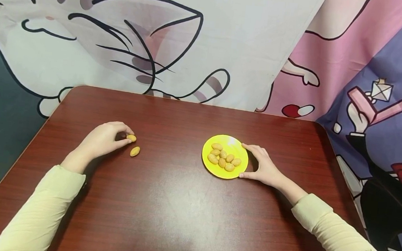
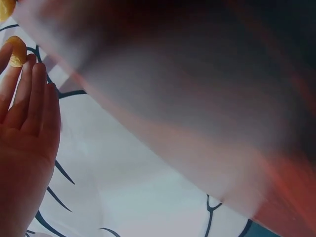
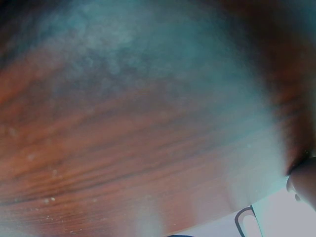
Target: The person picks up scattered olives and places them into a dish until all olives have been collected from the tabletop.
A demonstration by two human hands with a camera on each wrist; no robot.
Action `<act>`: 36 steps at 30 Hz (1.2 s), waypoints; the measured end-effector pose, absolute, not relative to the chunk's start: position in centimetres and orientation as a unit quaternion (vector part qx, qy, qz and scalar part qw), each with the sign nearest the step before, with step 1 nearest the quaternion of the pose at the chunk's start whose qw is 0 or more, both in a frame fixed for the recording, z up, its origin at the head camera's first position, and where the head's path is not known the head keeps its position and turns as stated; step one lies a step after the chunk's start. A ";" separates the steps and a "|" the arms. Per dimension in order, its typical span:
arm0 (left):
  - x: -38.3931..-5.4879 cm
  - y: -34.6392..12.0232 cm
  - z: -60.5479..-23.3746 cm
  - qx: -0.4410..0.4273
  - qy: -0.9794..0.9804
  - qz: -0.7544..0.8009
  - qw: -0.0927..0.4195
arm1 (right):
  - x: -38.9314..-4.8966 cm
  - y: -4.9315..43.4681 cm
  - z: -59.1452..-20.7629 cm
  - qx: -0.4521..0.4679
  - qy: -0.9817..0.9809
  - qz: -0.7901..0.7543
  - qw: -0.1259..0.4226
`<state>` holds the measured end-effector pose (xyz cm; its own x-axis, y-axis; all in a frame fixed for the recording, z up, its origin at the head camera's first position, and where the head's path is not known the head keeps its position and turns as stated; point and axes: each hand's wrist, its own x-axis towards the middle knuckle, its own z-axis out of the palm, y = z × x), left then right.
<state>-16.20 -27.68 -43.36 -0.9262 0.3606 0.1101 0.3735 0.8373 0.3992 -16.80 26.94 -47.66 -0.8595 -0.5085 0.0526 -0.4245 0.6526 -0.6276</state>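
Note:
My left hand pinches a small yellow oval piece between thumb and fingertips at the left of the table. That piece looks glossy and wrinkled in the left wrist view; its exact kind is unclear. Just below it lies a second yellow oval piece, apart from the fingers. On the right, my right hand holds the rim of a round yellow plate, thumb at the near side and fingers at the far side. Several similar oval pieces lie on the plate.
Everything stands on a reddish-brown wooden table. Behind its far edge hangs a cloth with a cartoon cat, and a pink and purple printed cloth hangs at the right.

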 end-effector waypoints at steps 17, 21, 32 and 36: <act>-17.2 -24.3 -43.4 -0.218 -0.953 -0.211 0.003 | -16.7 26.9 -47.7 -0.252 0.907 -0.329 0.068; -17.7 -23.0 -43.3 -0.227 -0.950 -0.214 -0.002 | -16.8 26.9 -47.6 -0.250 0.906 -0.333 0.071; -19.2 -19.0 -43.0 -0.271 -0.939 -0.213 -0.004 | -16.9 27.0 -47.6 -0.255 0.905 -0.332 0.070; -19.5 -17.6 -42.9 -0.285 -0.934 -0.216 -0.002 | -16.9 26.9 -47.7 -0.254 0.906 -0.331 0.071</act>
